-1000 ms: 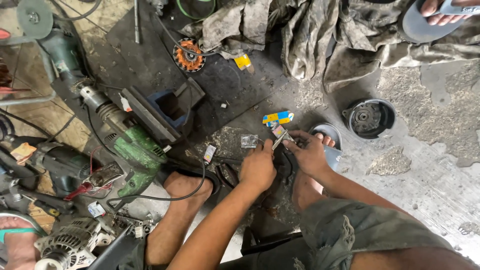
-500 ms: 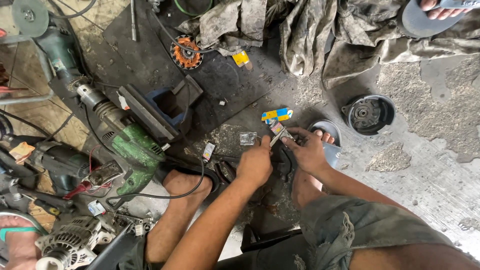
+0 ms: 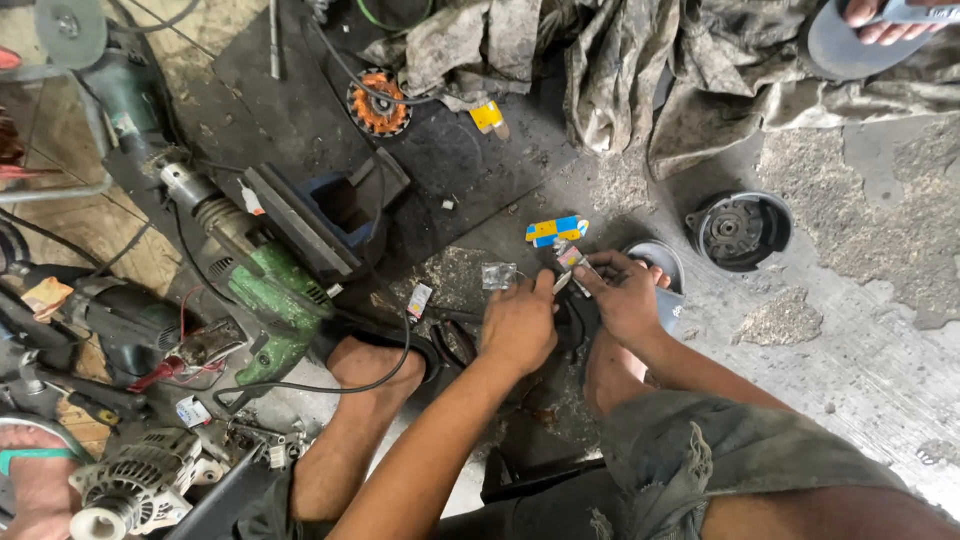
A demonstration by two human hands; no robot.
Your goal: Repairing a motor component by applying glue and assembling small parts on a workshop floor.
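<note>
My left hand (image 3: 518, 322) and my right hand (image 3: 622, 295) meet over the dirty floor, both pinching a small pale packet (image 3: 568, 262) between the fingertips. Just beyond the fingers lies a small yellow and blue packet (image 3: 557, 230), and a little clear wrapper (image 3: 498, 275) rests left of my left thumb. A round grey metal dish (image 3: 656, 262) sits partly hidden behind my right hand. My bare left foot (image 3: 372, 362) is planted on a black sandal to the left of the hands.
A green power drill (image 3: 272, 300) and a blue open box (image 3: 335, 208) lie at left with other tools and an alternator (image 3: 130, 485). An orange wound stator (image 3: 379, 105), dirty rags (image 3: 640, 60) and a black round housing (image 3: 738, 230) lie beyond. Another person's sandalled foot (image 3: 870, 30) shows top right.
Both hands stay together on the small packet with only slight finger movement. The view has shifted a little.
</note>
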